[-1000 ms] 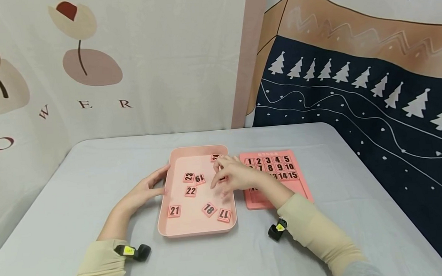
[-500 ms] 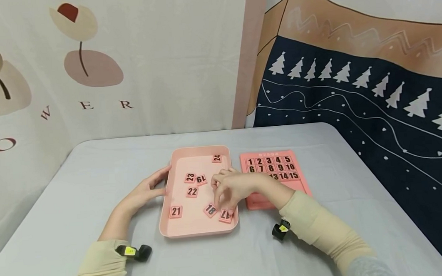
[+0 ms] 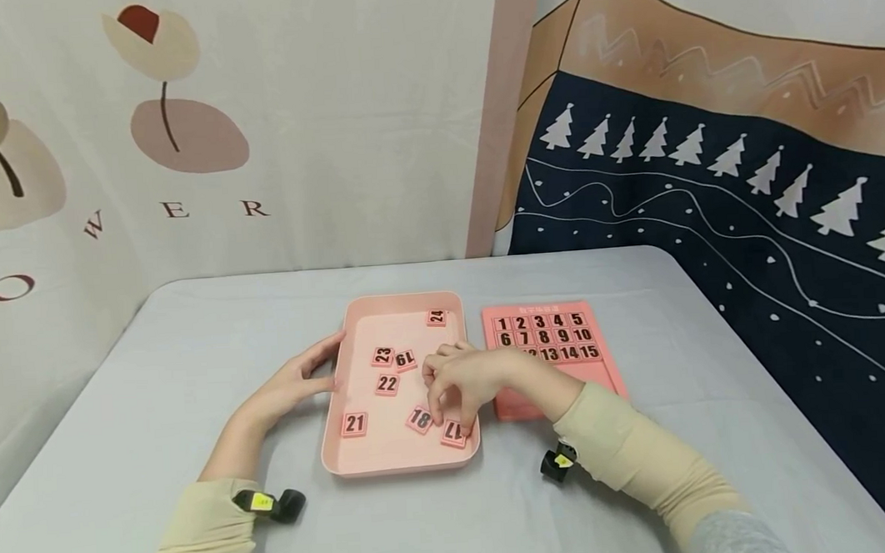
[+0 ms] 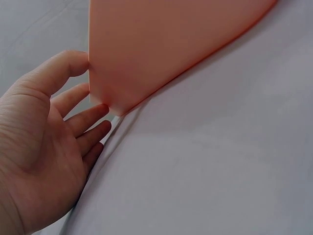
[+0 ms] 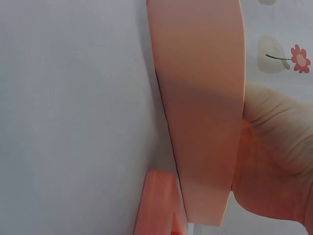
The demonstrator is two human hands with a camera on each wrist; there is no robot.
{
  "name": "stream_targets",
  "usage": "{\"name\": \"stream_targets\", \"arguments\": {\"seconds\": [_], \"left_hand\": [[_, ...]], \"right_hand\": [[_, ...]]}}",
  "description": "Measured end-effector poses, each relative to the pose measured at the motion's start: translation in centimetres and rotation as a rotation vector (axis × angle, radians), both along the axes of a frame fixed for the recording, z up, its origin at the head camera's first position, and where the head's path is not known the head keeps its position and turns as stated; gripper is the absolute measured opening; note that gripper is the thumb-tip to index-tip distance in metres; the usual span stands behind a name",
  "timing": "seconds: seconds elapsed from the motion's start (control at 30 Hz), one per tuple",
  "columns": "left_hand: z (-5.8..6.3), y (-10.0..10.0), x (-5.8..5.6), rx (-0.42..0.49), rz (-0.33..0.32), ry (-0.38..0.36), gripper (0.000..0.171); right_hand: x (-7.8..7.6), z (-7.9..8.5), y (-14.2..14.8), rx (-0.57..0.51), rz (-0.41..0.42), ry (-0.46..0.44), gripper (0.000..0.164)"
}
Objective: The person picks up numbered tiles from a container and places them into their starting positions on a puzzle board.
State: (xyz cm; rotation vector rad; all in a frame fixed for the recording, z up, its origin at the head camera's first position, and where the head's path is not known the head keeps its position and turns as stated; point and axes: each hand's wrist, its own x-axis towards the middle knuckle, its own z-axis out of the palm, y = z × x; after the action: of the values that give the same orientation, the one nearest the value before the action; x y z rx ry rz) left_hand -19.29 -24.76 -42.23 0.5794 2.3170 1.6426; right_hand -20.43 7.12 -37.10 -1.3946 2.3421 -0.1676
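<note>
A pale pink tray [image 3: 386, 451] holds loose pink number tiles. My left hand [image 3: 290, 383] rests its fingertips and thumb against the tray's left wall. In the left wrist view those fingers [image 4: 88, 120] are extended and spread along the tray's side. My right hand [image 3: 478, 376] reaches over the right wall with bent fingers. Its thumb and index finger are on either side of the tile 17 [image 3: 452, 434], and the thumb overlaps its edge. The tile 18 [image 3: 419, 420] lies just left of the index fingertip. In the right wrist view the tray wall hides the fingertips.
Tiles 21 [image 3: 354, 424], 22 [image 3: 387, 385], 23 [image 3: 382, 356], 19 [image 3: 405, 360] and 24 [image 3: 436, 318] lie scattered in the tray. To its right stands a coral number board [image 3: 605, 378] with rows of numbered tiles, partly behind my right forearm.
My right hand has come down from the tray's upper right to its lower right, uncovering tile 24. Tile 18 has shifted slightly left. My left hand stays at the wall.
</note>
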Motion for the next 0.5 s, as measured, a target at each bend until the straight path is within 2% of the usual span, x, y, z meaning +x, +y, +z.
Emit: {"name": "stream_targets", "arguments": {"seconds": [0.3,0.5], "left_hand": [[-0.13,-0.12,-0.13,0.004,-0.006,-0.008,0.074],[-0.23,-0.14,-0.21,0.009,-0.011,-0.010,0.074]], "right_hand": [[0.43,0.02,-0.02,-0.072,-0.012,0.067,0.024],[0.58,-0.14,0.10,-0.109,0.041,0.158,0.026]]}}
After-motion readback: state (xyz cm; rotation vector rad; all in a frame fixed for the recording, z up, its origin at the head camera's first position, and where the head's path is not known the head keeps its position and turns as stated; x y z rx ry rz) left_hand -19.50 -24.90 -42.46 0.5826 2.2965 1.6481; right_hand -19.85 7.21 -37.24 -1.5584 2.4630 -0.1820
